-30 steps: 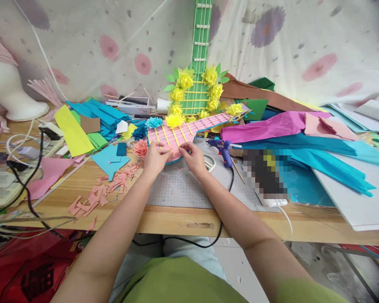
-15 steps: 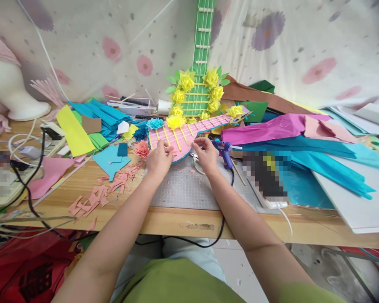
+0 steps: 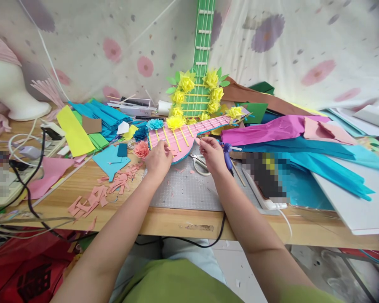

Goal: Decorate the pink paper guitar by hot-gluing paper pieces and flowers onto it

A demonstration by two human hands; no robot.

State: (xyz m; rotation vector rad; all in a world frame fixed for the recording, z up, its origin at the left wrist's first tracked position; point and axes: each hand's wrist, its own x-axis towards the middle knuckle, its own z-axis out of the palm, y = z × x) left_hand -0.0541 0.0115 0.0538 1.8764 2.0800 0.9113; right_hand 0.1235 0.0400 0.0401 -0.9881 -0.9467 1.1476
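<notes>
A pink paper guitar (image 3: 189,145) with a blue edge, yellow strips and white strings lies tilted on the table. Yellow, blue and coral paper flowers decorate it, including a coral flower (image 3: 142,149) at its left end. My left hand (image 3: 158,160) is closed at the guitar's lower left edge, fingertips pinched; what they hold is too small to make out. Between the thumb and fingers of my right hand (image 3: 212,155) is a small pink paper piece (image 3: 198,142), just right of the guitar's body. Scissors (image 3: 199,165) lie beside that hand, partly covered by it.
Behind stands a green paper guitar (image 3: 200,90) with yellow flowers. A glue gun (image 3: 228,156) is partly hidden by my right hand. Pink paper scraps (image 3: 123,179) lie left of the grey cutting mat (image 3: 186,193). Folded coloured paper (image 3: 268,128) and a phone (image 3: 265,176) are on the right.
My right hand has moved slightly right, away from the guitar, and turned, now showing the pink paper piece and covering more of the glue gun. My left hand has barely moved.
</notes>
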